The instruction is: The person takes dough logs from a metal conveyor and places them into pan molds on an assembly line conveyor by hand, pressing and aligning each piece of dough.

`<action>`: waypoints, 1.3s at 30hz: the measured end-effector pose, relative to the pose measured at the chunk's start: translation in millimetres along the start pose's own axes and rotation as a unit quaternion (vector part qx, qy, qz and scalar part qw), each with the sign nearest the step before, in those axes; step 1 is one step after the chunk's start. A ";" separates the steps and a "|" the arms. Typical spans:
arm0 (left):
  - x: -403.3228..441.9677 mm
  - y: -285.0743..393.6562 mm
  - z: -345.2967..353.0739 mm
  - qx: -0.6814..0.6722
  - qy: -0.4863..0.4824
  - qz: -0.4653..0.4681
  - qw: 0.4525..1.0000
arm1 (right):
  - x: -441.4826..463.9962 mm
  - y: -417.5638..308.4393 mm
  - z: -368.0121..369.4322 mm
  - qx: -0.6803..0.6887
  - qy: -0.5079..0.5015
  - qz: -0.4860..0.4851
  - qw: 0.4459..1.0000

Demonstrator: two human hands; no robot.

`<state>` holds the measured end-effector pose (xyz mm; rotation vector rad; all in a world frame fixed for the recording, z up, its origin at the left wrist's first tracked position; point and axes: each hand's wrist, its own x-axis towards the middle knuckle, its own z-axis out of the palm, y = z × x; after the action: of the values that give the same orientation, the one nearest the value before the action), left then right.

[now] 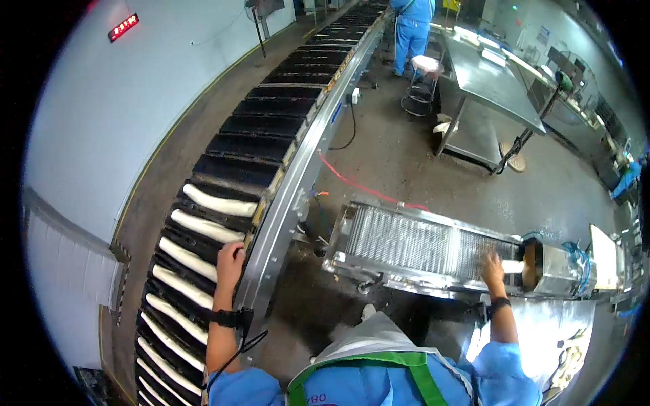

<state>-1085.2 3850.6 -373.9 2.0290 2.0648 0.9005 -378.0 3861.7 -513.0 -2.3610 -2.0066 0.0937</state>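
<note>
My left hand (231, 262) is over the near edge of a long conveyor of black slats (240, 145). Its fingers are loosely bent, apart, with nothing visible in them. They lie beside the end of a long white strip, which looks like dough (203, 225); whether they touch it I cannot tell. Several similar strips lie one per slat, down to the bottom left. My right hand (493, 269) is stretched out over a metal mesh belt (406, 237), fingers apart. Just right of it, another white piece (513, 266) comes out of a metal machine's opening (533, 266).
A metal rail (267, 254) edges the slat conveyor. A steel table (491, 84) and a stool (425, 65) stand further off, near a person in blue (412, 30). A red hose (365, 186) crosses the floor. At bottom right, pale scraps (571, 358) lie on a metal surface.
</note>
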 end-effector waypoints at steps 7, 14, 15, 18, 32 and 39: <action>52.8 41.0 54.8 -0.024 -0.058 -0.005 0.998 | -5.6 -3.2 -22.6 -0.202 -0.031 0.002 0.979; 50.4 22.5 50.5 -0.002 -0.054 -0.029 0.998 | 53.6 -8.5 -82.4 0.132 -0.045 0.043 0.989; 48.9 9.4 51.3 -0.035 -0.059 -0.039 0.997 | 64.4 6.3 -88.5 0.206 -0.008 0.041 0.978; 55.7 -1.9 41.9 -0.108 -0.067 -0.067 0.990 | 77.7 -18.0 -168.9 0.444 0.121 0.016 0.888; 90.9 -49.4 -1.9 -0.047 -0.057 -0.037 0.997 | 108.4 -486.7 -303.4 0.656 0.100 -0.213 0.717; 117.0 -93.9 -11.6 0.042 -0.065 -0.035 0.996 | 123.1 -597.1 -111.4 0.494 -0.022 -0.186 0.849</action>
<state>-1184.7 3963.5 -371.6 1.9847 2.1220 0.6629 -937.9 4080.4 -361.9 -1.3128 -1.7239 0.9116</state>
